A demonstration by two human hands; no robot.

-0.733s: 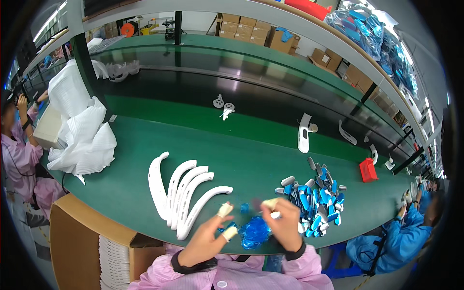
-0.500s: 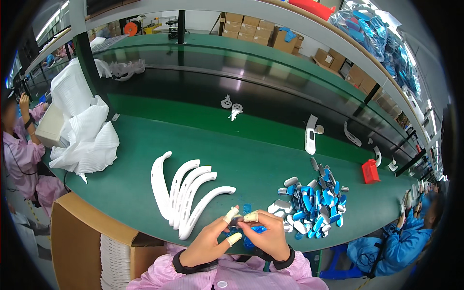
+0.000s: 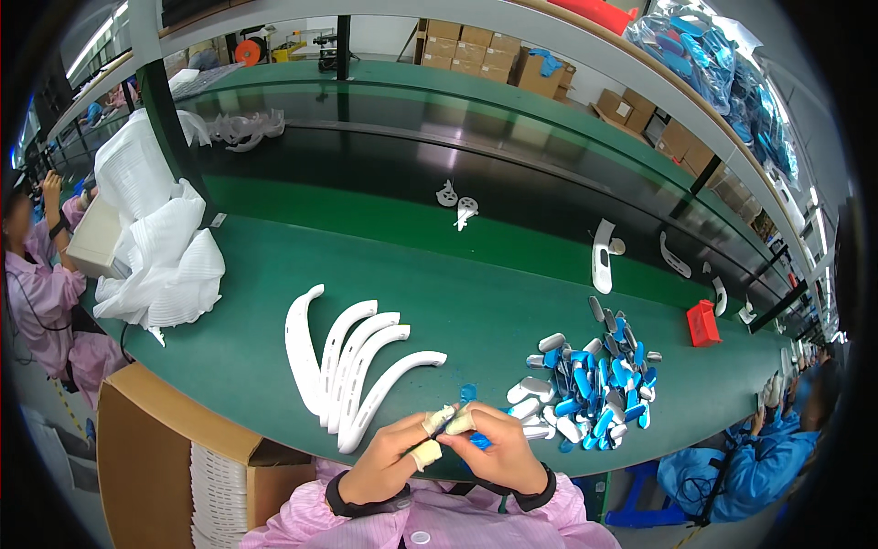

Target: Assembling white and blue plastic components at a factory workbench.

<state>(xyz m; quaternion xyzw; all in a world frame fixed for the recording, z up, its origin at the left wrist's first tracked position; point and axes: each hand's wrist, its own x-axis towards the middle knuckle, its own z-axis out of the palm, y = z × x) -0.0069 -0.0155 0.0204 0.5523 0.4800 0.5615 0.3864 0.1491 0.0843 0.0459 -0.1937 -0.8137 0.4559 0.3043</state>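
My left hand [image 3: 395, 456] and my right hand [image 3: 498, 448] meet at the near edge of the green table [image 3: 274, 265], fingertips wrapped in pale tape and pinched together. Between them is a small blue piece [image 3: 477, 441], mostly hidden by the fingers. Which hand carries it is not clear. Left of my hands lie several long curved white plastic parts [image 3: 352, 366] side by side. To the right sits a heap of small blue and white oval parts [image 3: 594, 389].
White foam bags [image 3: 165, 256] pile at the table's left end. An open cardboard box [image 3: 183, 457] with stacked white sheets stands below the table edge. A red box [image 3: 701, 322] and loose white parts [image 3: 602, 256] lie farther right. Seated people in pink [image 3: 41, 293] and blue [image 3: 732, 467] flank me.
My hands have drawn together and down toward the table edge; the blue piece that showed plainly between them is now mostly covered by my fingers. The view has shifted slightly.
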